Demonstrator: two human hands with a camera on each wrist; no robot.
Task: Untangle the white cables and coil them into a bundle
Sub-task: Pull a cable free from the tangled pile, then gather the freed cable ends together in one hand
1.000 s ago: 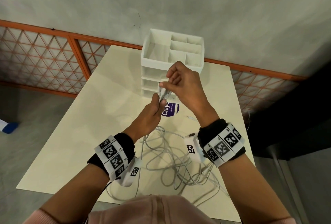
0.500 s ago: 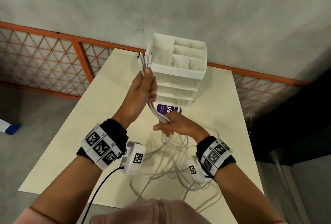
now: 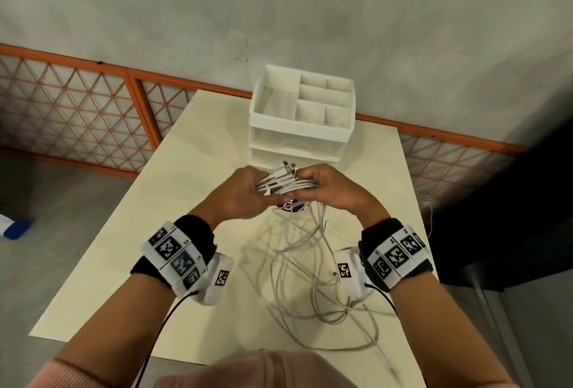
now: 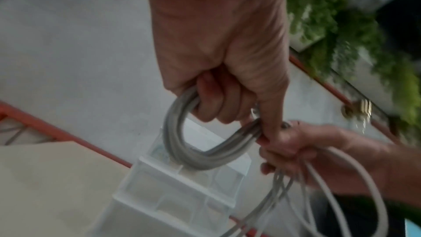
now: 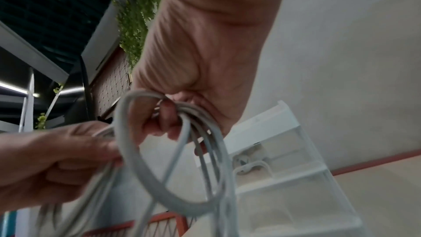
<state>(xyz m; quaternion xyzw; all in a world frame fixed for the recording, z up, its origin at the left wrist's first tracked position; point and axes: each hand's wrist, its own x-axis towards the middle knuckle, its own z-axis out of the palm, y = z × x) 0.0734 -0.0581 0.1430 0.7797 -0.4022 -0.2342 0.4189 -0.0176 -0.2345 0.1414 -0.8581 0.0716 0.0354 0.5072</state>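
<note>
Several white cables (image 3: 288, 184) are gathered side by side into a loop held above the cream table (image 3: 130, 257). My left hand (image 3: 238, 192) grips one end of that loop (image 4: 182, 143), fingers curled round the strands. My right hand (image 3: 328, 187) grips the other side, where the cables (image 5: 200, 143) bend down from its fingers. The plug ends (image 3: 283, 169) stick up between the two hands. The loose lengths (image 3: 313, 288) hang from my right hand and lie tangled on the table near me.
A white drawer organiser (image 3: 302, 118) with open top compartments stands at the table's far edge, just beyond my hands. A purple-and-white labelled item (image 3: 291, 206) lies under the hands. An orange lattice railing (image 3: 77, 118) and a grey wall run behind the table.
My left hand has come down from beside the organiser and my right hand has risen to meet it. The cables are now folded into a loop between both hands.
</note>
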